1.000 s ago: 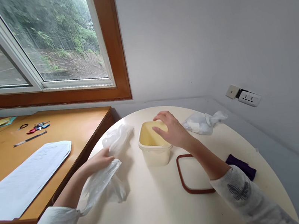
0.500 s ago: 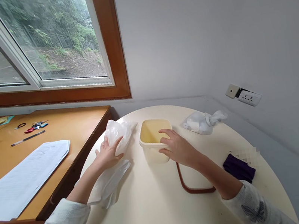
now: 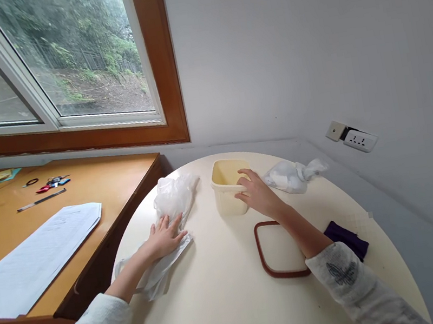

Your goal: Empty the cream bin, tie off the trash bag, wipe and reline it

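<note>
My right hand (image 3: 257,192) grips the near right rim of a cream plastic container (image 3: 231,201), its thumb outside and fingers over the edge. The container stands upright near the back of the table, without a lid on it. On the left, my left hand (image 3: 165,238) lies flat with fingers spread on a crumpled white plastic bag (image 3: 176,193). Below my right wrist is a lid with a brown-red rim (image 3: 260,251), partly covered by my forearm.
A knotted clear plastic bag (image 3: 288,177) with pale contents lies at the back right of the round table (image 3: 222,303). A dark purple cloth (image 3: 346,240) is at the right. The wooden desk (image 3: 119,169) at the left holds papers (image 3: 46,254), a pen (image 3: 42,200) and keys (image 3: 54,182).
The container has shifted away from me and to the right with my right hand. My left hand has come back toward me and flattened on the plastic bag.
</note>
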The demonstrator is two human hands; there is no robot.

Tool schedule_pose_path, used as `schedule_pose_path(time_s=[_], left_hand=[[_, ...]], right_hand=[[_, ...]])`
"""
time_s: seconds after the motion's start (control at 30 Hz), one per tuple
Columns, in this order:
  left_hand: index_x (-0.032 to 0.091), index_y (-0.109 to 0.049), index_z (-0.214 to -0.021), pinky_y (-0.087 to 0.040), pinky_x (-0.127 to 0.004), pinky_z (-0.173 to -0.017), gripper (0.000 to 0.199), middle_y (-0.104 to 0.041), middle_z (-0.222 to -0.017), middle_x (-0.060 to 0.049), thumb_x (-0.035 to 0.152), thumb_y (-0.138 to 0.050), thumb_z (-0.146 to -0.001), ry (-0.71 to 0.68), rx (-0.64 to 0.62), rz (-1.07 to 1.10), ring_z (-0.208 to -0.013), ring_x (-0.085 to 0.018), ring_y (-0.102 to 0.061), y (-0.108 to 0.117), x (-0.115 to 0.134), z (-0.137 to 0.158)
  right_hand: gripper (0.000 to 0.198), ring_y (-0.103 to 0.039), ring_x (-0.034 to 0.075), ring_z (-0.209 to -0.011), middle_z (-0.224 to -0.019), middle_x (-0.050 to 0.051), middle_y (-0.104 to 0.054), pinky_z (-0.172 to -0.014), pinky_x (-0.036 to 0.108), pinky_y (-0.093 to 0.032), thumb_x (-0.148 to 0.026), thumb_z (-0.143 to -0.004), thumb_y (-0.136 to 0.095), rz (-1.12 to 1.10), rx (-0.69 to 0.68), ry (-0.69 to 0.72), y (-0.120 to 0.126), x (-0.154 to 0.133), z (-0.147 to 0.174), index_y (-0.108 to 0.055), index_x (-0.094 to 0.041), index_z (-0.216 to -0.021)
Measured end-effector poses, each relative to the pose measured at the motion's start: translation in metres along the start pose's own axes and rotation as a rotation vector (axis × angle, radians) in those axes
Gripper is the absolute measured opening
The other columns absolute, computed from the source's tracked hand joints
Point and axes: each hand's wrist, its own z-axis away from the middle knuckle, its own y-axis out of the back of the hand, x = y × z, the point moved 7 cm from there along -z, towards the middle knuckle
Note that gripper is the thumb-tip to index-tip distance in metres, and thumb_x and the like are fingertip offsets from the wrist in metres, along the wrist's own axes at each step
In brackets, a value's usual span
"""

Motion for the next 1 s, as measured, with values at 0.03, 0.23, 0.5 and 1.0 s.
schedule_pose_path(time_s=[0.03,0.23,0.5,1.0], left_hand=[[0.025,-0.020,-0.142,-0.015,-0.055,-0.104,0.069,-0.023,-0.146,-0.018,0.057,-0.034,-0.082,-0.017,0.009,0.004,-0.136,-0.035,-0.012,0.003,0.001,0.001],[0.022,-0.038,-0.134,-0.025,-0.049,-0.103,0.058,-0.036,-0.139,-0.017,0.051,-0.033,-0.084,-0.082,0.197,0.050,-0.128,-0.032,-0.035,0.029,0.007,0.017],[0.033,-0.033,-0.136,-0.027,-0.053,-0.100,0.066,-0.040,-0.135,-0.015,0.061,-0.041,-0.077,-0.041,0.210,0.016,-0.126,-0.037,-0.035,0.022,0.006,0.036],[0.024,-0.036,-0.133,-0.034,-0.041,-0.100,0.051,-0.035,-0.142,-0.009,0.036,-0.035,-0.083,-0.093,0.200,0.238,-0.130,-0.028,-0.032,0.004,-0.027,0.027]], right_hand=[[0.023,-0.037,0.023,-0.121,-0.131,0.008,-0.038,-0.095,0.040,-0.040,-0.023,-0.077,-0.060,0.008,0.027,0.002,0.003,0.000,0.000,-0.053,-0.021,-0.099],[0.027,-0.046,0.023,-0.109,-0.116,0.009,-0.050,-0.092,0.039,-0.038,-0.026,-0.079,-0.056,0.008,0.137,-0.044,0.035,-0.005,0.038,-0.049,-0.020,-0.105],[0.014,-0.051,0.015,-0.072,-0.081,-0.001,-0.057,-0.065,0.027,-0.038,-0.026,-0.070,-0.064,-0.084,-0.598,-0.242,0.009,-0.004,0.150,-0.054,-0.020,-0.076],[0.004,-0.051,0.015,-0.076,-0.082,0.000,-0.058,-0.075,0.028,-0.039,-0.016,-0.084,-0.054,-0.085,-0.419,0.144,-0.047,-0.076,0.139,-0.051,-0.019,-0.083]])
